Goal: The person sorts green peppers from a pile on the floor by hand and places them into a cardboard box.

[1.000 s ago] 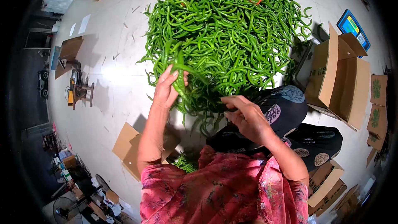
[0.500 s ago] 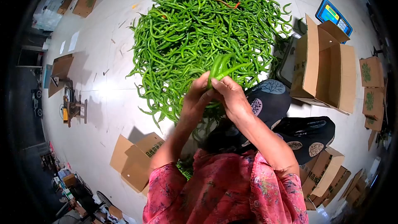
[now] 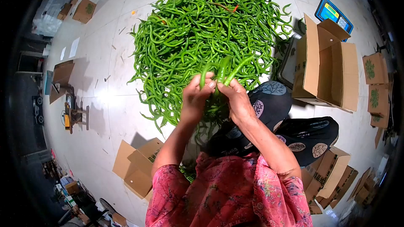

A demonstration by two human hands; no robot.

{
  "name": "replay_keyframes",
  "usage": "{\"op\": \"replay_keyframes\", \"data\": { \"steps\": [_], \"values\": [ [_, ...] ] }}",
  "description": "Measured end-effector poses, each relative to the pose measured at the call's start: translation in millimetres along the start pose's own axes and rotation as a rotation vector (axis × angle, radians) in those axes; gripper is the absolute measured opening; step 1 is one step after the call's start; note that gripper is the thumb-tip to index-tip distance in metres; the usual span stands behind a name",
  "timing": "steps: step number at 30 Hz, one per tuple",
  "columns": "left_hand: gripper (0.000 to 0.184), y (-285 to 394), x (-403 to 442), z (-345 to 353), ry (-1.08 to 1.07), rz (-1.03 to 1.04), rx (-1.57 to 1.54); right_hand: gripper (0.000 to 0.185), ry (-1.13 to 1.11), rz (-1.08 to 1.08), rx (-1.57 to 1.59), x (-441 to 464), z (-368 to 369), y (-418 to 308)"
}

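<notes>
A big heap of long green chili peppers [image 3: 189,33] spreads over the floor in front of me, with a red one near its top. My left hand [image 3: 197,93] is closed on a green chili whose curved end points up past the fingers. Beside it, my right hand [image 3: 236,97] grips a couple of green chilies [image 3: 238,70] between thumb and fingers, their tips fanning up and to the right. Both hands are close together over the near edge of the heap. Their lower fingers are partly hidden.
To the right stands an open cardboard box [image 3: 330,71] on a scale, with the blue scale display [image 3: 334,17] behind it. Another open carton [image 3: 136,166] sits at lower left. More cartons [image 3: 328,176] lie at lower right. A small wooden stool [image 3: 76,114] is at far left.
My hands have drawn slightly apart, and the bunch of chilies has spread, one now in the left hand and the others in the right. The camera view has shifted slightly.
</notes>
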State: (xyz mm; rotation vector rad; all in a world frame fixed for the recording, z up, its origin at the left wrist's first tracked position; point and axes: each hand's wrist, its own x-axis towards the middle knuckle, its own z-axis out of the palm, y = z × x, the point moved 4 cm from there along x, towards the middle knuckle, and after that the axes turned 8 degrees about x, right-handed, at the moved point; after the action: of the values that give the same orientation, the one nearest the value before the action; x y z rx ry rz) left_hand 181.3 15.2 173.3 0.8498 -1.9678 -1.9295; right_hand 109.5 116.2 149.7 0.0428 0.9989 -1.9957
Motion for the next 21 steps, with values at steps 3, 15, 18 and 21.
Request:
{"op": "replay_keyframes", "data": {
  "steps": [3, 15, 18, 21],
  "values": [
    [0.034, 2, -1, 5, 0.026, 0.006, -0.009, 0.029, -0.009, -0.021, -0.061, -4, 3, -5],
    [0.030, -8, 13, -4, 0.047, -0.126, -0.352, 0.011, 0.134, -0.145, -0.071, -13, -3, -18],
    [0.031, -3, 10, -5, 0.010, -0.044, -0.096, 0.014, 0.117, -0.122, -0.094, -14, -6, -21],
    [0.030, 4, 6, -4, 0.049, 0.036, -0.020, 0.019, 0.140, -0.040, 0.034, -12, -9, -27]
  ]
}}
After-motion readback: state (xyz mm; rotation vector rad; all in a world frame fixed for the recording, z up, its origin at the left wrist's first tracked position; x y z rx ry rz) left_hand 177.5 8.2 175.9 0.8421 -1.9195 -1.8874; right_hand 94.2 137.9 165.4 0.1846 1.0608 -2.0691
